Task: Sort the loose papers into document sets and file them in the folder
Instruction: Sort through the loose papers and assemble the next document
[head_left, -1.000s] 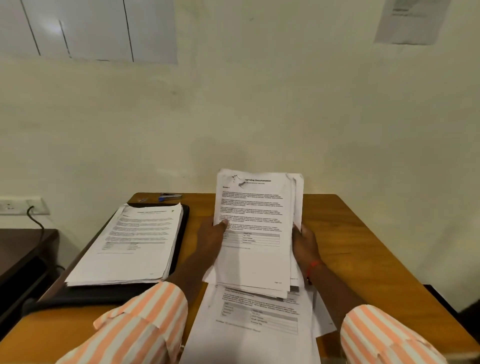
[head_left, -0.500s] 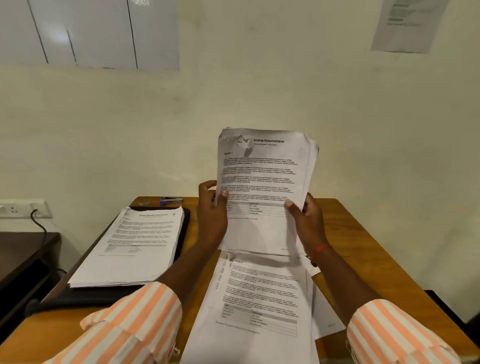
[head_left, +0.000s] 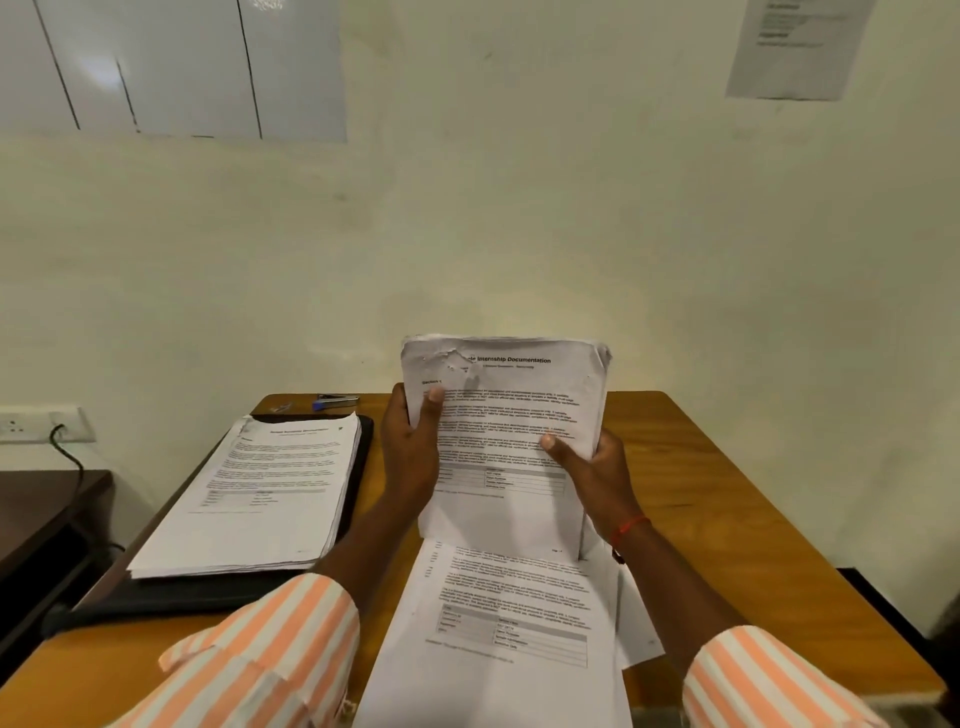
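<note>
I hold a bundle of printed sheets (head_left: 511, 415) upright, its lower edge resting on the loose papers (head_left: 509, 613) lying flat near the table's front edge. The top sheet has a torn upper left corner. My left hand (head_left: 413, 452) grips the bundle's left edge with the thumb on the front. My right hand (head_left: 592, 480) grips its right edge lower down. A black folder (head_left: 363, 452) lies open at the left, with a thick stack of printed pages (head_left: 260, 493) on it.
A blue stapler (head_left: 335, 401) lies at the back of the wooden table (head_left: 717, 493), behind the folder. A wall stands right behind the table. A dark side table (head_left: 47, 509) and a wall socket with a cable are at the left.
The bundle was lifted off the loose papers, then brought back down so its lower edge stands on them. Both hands slid up along its side edges.
</note>
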